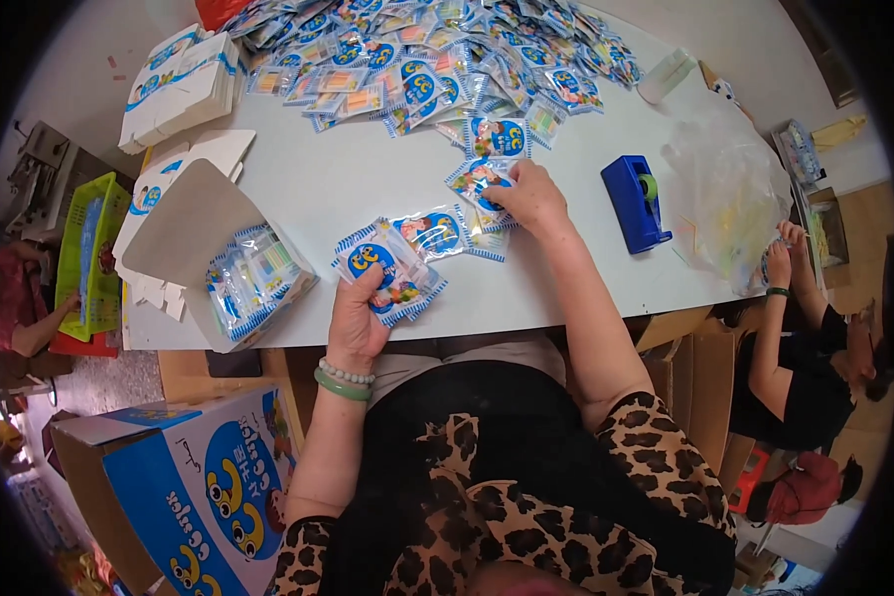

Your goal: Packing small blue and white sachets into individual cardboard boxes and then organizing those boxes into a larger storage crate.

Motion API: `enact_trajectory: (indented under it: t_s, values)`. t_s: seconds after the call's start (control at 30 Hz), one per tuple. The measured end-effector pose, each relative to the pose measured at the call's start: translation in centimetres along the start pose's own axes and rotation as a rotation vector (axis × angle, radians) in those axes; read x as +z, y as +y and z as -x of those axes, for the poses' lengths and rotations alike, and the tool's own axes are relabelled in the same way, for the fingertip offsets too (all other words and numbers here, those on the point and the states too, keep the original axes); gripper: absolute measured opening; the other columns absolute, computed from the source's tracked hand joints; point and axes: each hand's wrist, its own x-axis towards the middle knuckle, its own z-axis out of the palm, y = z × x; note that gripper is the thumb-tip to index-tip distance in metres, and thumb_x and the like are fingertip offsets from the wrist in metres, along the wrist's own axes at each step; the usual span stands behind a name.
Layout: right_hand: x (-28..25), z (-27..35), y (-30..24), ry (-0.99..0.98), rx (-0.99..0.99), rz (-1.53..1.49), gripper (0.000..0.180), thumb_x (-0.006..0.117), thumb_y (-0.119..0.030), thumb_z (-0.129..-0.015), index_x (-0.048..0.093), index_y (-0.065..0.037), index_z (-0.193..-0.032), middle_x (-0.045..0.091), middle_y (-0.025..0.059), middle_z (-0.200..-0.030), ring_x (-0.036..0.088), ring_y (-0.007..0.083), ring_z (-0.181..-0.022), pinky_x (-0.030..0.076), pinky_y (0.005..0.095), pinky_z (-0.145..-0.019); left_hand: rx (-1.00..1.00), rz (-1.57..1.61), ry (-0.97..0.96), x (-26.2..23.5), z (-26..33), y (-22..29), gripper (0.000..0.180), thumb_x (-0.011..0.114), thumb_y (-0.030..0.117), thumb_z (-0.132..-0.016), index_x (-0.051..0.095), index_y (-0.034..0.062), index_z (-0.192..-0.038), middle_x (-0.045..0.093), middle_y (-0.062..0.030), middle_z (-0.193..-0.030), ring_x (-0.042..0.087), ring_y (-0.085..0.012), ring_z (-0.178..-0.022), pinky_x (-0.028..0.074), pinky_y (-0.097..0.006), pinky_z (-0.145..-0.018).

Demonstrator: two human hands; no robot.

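My left hand [356, 316] is closed around several small blue-and-white packets [407, 286], held near the table's front edge with the thumb on top. Farther right, my right hand [534, 199] pinches another packet [473, 181] between thumb and fingers, just above the table. Between the hands lies a loose packet [437, 230], and one more packet [499, 137] lies beyond my right hand. Coloured sticks show through the clear sides of some packets. Left of my left hand, an open white carton [184, 214] lies tilted with several packets [258, 278] inside.
A big heap of packets [427, 74] covers the table's far side. Flat white cartons [174, 94] are stacked far left. A blue tape dispenser [634, 214] and a clear plastic bag [715, 189] stand right. A co-worker's hands [785, 253] are by the bag; a large cardboard box [209, 487] is lower left.
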Motion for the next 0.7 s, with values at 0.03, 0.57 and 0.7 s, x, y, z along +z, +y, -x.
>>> enact_trajectory:
  t_s: [0.03,0.57,0.7]
  values:
    - [0.3,0.2,-0.2,0.001,0.002,0.0,0.052,0.072,-0.041,-0.07,0.059,-0.003,-0.103,0.062,0.0165,-0.101,0.061,0.0315,-0.093,0.046,0.0423,-0.085,-0.002,0.0,-0.001,0.4,0.0,0.1,0.042,0.057,0.006,-0.091,0.044,-0.0008,-0.131,0.058,-0.0164,-0.123,0.058,-0.0311,-0.113,0.047,-0.05,-0.098]
    - [-0.1,8.5,-4.8,-0.421,-0.221,-1.17,0.078,0.072,-0.005,-0.069,0.037,0.006,-0.138,0.053,0.0168,-0.125,0.056,0.0229,-0.109,0.045,0.0319,-0.096,0.129,-0.176,0.159,4.5,0.5,-0.5,0.028,0.057,0.009,-0.092,0.052,0.0011,-0.119,0.065,-0.0112,-0.107,0.067,-0.0193,-0.092,0.058,-0.034,-0.076]
    - [4.2,9.0,-5.4,-0.346,-0.325,-0.767,0.061,0.07,-0.014,-0.075,0.047,0.003,-0.129,0.055,0.0141,-0.123,0.055,0.0208,-0.112,0.045,0.0308,-0.094,0.046,0.038,0.116,6.2,1.4,-0.1,0.038,0.052,0.021,-0.098,0.046,0.0013,-0.129,0.061,-0.011,-0.116,0.062,-0.0213,-0.105,0.054,-0.036,-0.088]
